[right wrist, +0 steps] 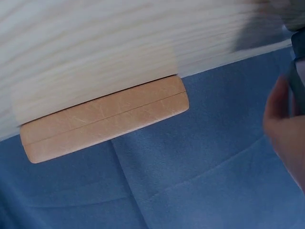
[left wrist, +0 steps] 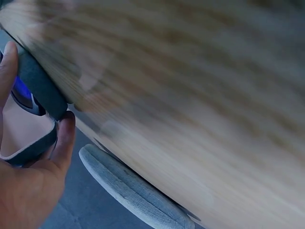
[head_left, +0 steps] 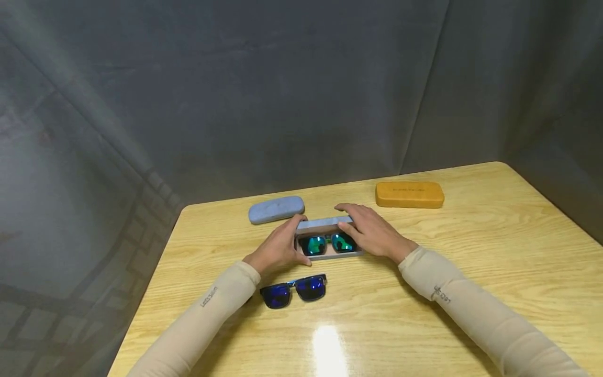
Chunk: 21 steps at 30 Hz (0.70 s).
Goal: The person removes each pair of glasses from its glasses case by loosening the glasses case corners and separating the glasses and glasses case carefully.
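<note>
An open grey-blue glasses case [head_left: 321,224] stands on the table between both hands, its lid raised at the back. Inside lie sunglasses with green mirrored lenses [head_left: 314,245]. My left hand [head_left: 277,246] grips the case's left end, thumb low at the front and fingers up by the lid. At the right end, my right hand [head_left: 377,234] holds the lid, thumb over its front edge and fingers behind, covering that corner. In the left wrist view the left hand [left wrist: 35,188] spans the case's end; the right wrist view catches only part of the right hand [right wrist: 288,138].
Sunglasses with blue lenses [head_left: 311,288] lie on the table in front of the case, near the left forearm. A closed light-blue glasses case [head_left: 277,209] sits behind on the left. An orange glasses case [head_left: 410,195], also closed, lies at the back right near the table's edge.
</note>
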Each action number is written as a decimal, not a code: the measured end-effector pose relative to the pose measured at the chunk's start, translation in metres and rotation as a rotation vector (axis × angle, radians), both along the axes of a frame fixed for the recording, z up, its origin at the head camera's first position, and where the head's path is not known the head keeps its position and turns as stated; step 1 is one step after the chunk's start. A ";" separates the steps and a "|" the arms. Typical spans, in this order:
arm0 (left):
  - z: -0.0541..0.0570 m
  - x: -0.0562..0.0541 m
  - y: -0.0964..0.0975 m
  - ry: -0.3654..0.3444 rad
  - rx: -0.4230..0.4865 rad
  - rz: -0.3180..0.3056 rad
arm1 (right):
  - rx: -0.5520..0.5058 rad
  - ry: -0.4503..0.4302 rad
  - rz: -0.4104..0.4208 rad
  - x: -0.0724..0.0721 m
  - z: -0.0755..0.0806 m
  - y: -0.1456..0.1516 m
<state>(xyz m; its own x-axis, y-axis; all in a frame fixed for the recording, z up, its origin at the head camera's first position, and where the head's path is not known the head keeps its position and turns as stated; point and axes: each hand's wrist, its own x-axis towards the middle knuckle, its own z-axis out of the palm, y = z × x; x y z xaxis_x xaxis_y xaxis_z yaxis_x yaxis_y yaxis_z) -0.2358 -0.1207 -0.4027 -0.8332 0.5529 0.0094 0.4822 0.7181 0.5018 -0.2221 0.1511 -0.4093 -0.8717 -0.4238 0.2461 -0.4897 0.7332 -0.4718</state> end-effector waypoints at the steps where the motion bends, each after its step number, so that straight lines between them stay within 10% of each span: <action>1: 0.000 -0.001 0.000 0.002 0.002 -0.001 | 0.000 0.030 0.002 0.000 0.000 0.000; 21: 0.001 -0.004 0.001 -0.032 0.015 0.003 | 0.023 0.339 0.073 0.016 -0.005 -0.015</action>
